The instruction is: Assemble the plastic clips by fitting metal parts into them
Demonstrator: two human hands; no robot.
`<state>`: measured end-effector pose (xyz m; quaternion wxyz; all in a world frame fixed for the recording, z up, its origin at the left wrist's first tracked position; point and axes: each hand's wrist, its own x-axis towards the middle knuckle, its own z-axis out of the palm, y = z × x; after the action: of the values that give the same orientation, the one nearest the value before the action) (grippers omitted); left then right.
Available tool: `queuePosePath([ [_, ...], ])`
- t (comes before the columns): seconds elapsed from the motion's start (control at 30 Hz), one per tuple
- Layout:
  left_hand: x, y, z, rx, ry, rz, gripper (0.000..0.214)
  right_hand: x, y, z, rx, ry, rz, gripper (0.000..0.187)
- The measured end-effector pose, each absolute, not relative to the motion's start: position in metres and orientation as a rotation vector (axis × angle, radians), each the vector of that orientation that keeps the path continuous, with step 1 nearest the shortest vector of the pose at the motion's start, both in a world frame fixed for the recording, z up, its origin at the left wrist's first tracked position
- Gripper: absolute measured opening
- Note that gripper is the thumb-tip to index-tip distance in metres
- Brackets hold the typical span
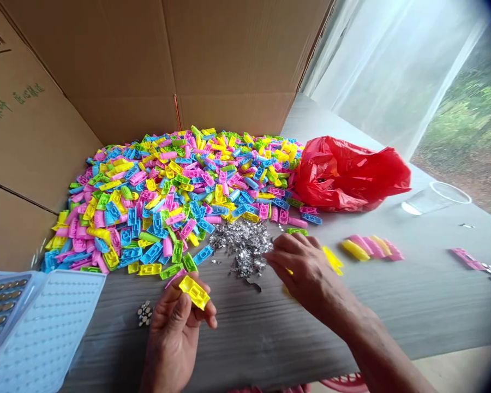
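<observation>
My left hand (175, 322) is closed on a small yellow plastic piece (193, 291), pinched between thumb and fingers just above the grey table (270, 333). My right hand (306, 270) lies palm down beside a little heap of small silver metal clips (243, 248), its fingertips reaching into the heap; the fingers are curled and what they pinch is hidden. A yellow piece (333, 259) pokes out beyond that hand. A big pile of pink, blue, yellow and green plastic pieces (175, 196) covers the table behind both hands.
A crumpled red plastic bag (347, 174) lies right of the pile. A row of pink and yellow pieces (370, 247) and a clear cup (437, 197) are further right. Blue trays (45, 322) of button cells sit at the left. Cardboard walls (106, 71) stand behind.
</observation>
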<state>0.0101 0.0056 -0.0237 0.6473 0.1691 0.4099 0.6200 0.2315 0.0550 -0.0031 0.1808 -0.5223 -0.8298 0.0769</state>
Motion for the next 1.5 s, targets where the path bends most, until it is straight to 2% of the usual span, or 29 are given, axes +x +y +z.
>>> queuePosePath([
  [0.27, 0.011, 0.008, -0.022, 0.390, 0.944, 1.373, 0.020, 0.237, 0.054, -0.013, -1.534, -2.352, 0.291, 0.016],
  [0.5, 0.010, 0.009, -0.020, 0.371, 0.948, 1.356, 0.019, 0.234, 0.059, -0.023, -1.464, -2.276, 0.423, 0.023],
  [0.67, 0.011, 0.009, -0.021, 0.388, 0.926, 1.347, 0.018, 0.232, 0.055, -0.023, -1.401, -2.013, 0.578, 0.011],
  [0.77, 0.013, 0.009, -0.020, 0.405, 0.916, 1.342, 0.018, 0.226, 0.051, -0.018, -1.320, -1.778, 0.792, 0.005],
  [0.9, 0.013, 0.009, -0.012, 0.478, 0.873, 1.314, 0.018, 0.216, 0.048, -0.012, -1.173, -1.467, 1.181, 0.015],
  [1.03, 0.015, 0.010, -0.001, 0.564, 0.823, 1.312, 0.017, 0.204, 0.048, -0.008, -1.069, -1.304, 1.380, 0.020],
  [1.13, 0.020, 0.011, 0.006, 0.604, 0.820, 1.330, 0.016, 0.197, 0.042, 0.000, -1.006, -1.137, 1.475, 0.013],
  [1.27, 0.028, 0.011, 0.010, 0.645, 0.820, 1.370, 0.016, 0.191, 0.029, 0.014, -0.931, -1.159, 1.385, 0.008],
  [1.5, 0.029, 0.006, 0.005, 0.770, 0.874, 1.330, 0.018, 0.184, 0.020, 0.018, -0.840, -1.377, 1.180, 0.017],
])
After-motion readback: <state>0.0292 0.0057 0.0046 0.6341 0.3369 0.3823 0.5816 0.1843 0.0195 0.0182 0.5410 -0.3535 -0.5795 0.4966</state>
